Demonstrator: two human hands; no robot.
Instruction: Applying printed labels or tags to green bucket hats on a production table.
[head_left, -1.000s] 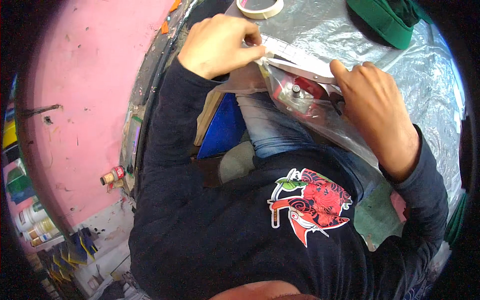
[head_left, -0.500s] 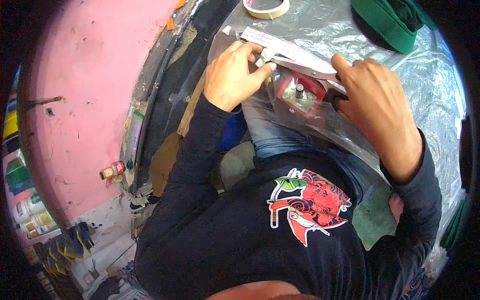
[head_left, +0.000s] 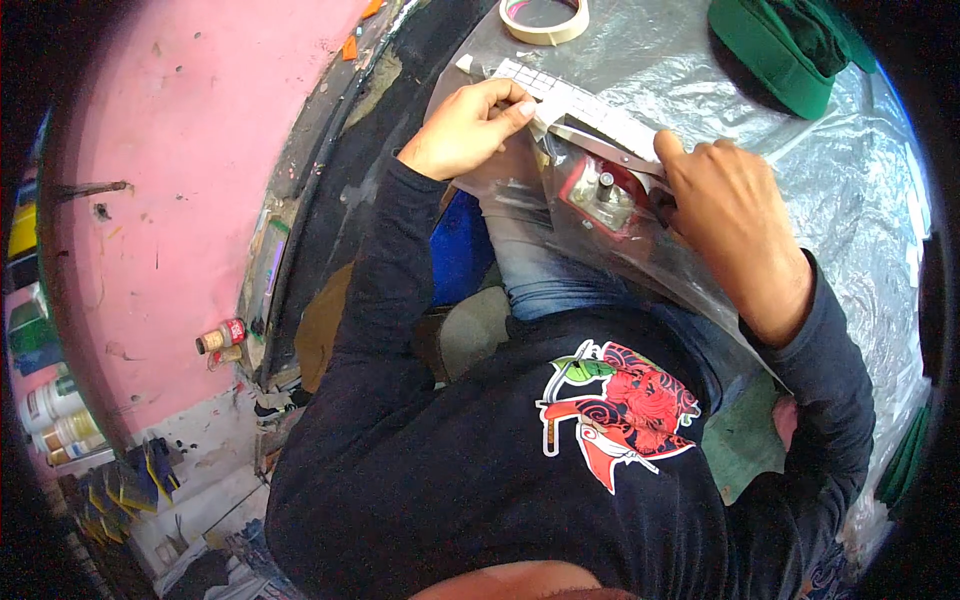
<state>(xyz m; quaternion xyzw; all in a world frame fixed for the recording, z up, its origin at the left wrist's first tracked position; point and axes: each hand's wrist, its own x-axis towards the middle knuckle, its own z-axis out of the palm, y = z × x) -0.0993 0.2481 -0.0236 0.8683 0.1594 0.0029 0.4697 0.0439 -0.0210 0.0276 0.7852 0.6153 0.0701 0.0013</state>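
My left hand pinches a small white piece between thumb and forefinger, near the table's left edge. In my right hand is a pair of scissors, its fingers in the handles. The blades point left, and their tips reach the white piece by my left fingertips. Just beyond the blades lies a white strip with a dark grid. On the near side of the scissors, a red-edged object with a grey knob shows through the plastic; its kind is unclear.
Clear plastic sheeting covers the table and hangs over its near edge. A masking tape roll lies at the back, and a folded green cloth item at the back right. Small bottles stand by the pink surface on the left.
My left fingers have closed tighter around the white piece. My right hand and the scissors have shifted slightly left and nearer. The whole view has moved a little.
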